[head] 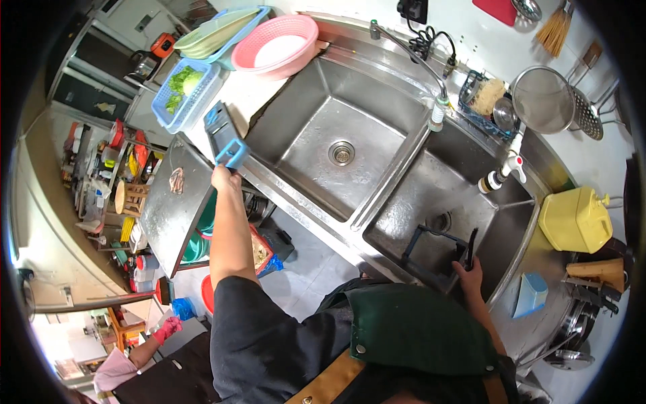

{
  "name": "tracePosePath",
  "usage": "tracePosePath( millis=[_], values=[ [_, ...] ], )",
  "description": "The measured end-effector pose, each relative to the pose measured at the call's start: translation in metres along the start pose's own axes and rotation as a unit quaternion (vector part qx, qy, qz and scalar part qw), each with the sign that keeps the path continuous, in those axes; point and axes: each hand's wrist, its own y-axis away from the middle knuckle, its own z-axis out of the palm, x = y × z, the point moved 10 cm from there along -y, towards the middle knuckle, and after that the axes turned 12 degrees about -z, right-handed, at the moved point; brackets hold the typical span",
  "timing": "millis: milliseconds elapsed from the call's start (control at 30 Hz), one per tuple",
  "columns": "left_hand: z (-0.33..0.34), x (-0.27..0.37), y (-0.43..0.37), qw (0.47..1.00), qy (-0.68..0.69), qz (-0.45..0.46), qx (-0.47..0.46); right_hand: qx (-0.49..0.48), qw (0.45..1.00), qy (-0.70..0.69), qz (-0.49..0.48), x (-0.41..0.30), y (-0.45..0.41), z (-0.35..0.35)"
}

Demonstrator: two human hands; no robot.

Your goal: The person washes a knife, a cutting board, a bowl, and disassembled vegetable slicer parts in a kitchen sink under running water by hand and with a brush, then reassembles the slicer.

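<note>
My left hand (225,178) stretches out to the left and grips the blue handle of a mandoline slicer (221,130). The slicer lies at or just above a white board beside the left sink basin (323,166); contact is unclear. Down in the right sink basin (404,187), my right hand (470,276) holds a slim black object (472,245) with a bristly upper edge, perhaps a brush. Near those fingers, a dark rectangular frame (415,242) rests in the basin close to the drain (440,221).
A white tap (504,174) juts over the right basin; a swivel faucet (438,113) rises between basins. Pink colander (275,48) and blue basket of greens (176,96) stand left. A yellow jug (575,219) is right. Another person's pink-gloved hand (167,329) shows lower left.
</note>
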Motion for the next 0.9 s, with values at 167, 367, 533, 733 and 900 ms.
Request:
tracePosePath(
  millis=[167, 367, 533, 733, 900],
  values=[
    [-0.003, -0.009, -0.108, 0.99, -0.014, -0.032, -0.136, -0.017, 0.998, 0.057, 0.015, -0.006, -0.009, 0.017],
    [0.059, -0.029, 0.017, 0.909, -0.345, 0.23, 0.049, 0.027, 0.992, 0.118, 0.038, -0.015, -0.027, -0.004],
    [0.145, -0.149, 0.27, 0.8, -0.356, 0.272, -0.398, 0.061, 0.989, -0.133, 0.032, -0.063, -0.08, -0.051],
    [0.072, -0.425, 0.287, 0.605, -0.749, -0.059, -0.264, -0.006, 0.872, -0.482, 0.089, -0.034, -0.104, -0.016],
    [0.061, -0.488, 0.316, 0.646, -0.441, -0.488, -0.386, 0.01, 0.783, -0.608, 0.132, 0.023, -0.087, -0.028]
  ],
)
